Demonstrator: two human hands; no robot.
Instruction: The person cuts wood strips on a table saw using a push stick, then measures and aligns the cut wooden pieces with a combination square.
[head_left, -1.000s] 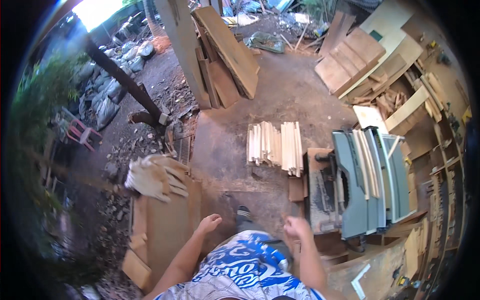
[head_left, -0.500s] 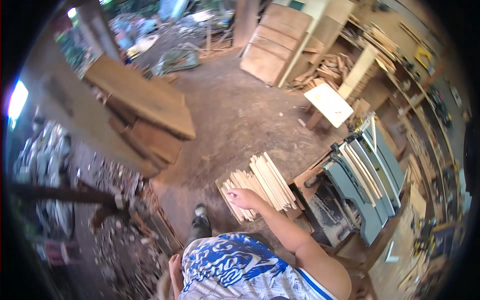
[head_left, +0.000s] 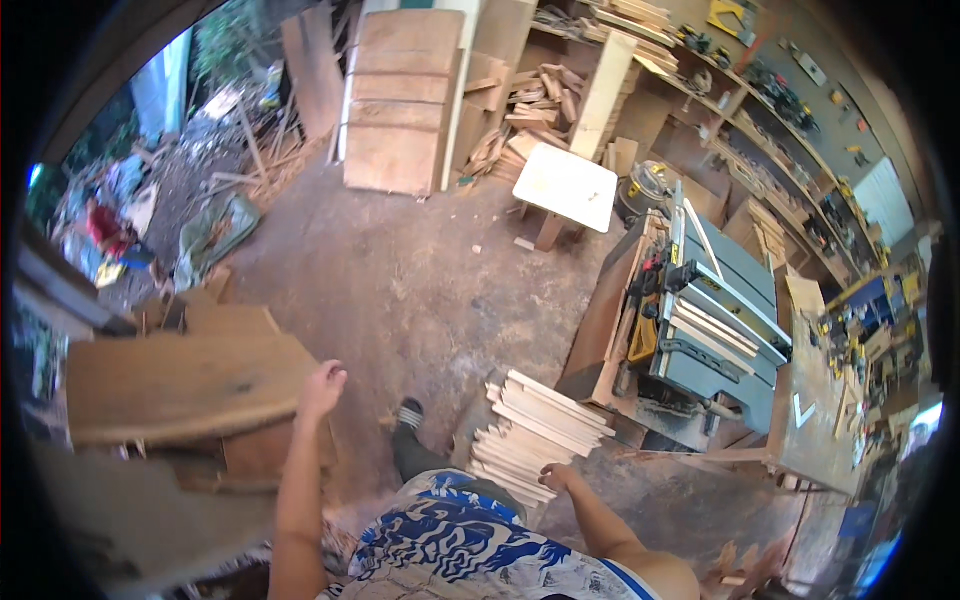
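Note:
My left hand [head_left: 322,388] is raised at the left, beside the end of a wide wooden slab [head_left: 190,385]. Its fingers are loosely curled, and nothing shows in them. My right hand [head_left: 558,478] hangs by the near right side of a stack of pale wooden strips [head_left: 535,425]. Its fingers are bent and slightly apart, with no strip visibly gripped; whether they touch the stack is hard to tell. The strips lie side by side in two uneven bundles, low in front of me.
Right of the stack stands a grey table saw [head_left: 720,340] with a few strips on top. A small white-topped table [head_left: 567,187] is farther off. Tall wooden panels [head_left: 400,110] lean at the back. A person in red [head_left: 105,228] is at the far left.
My view has turned to the right. My left hand has risen from my side toward the slab. My right hand has moved from above the strips to their near right side.

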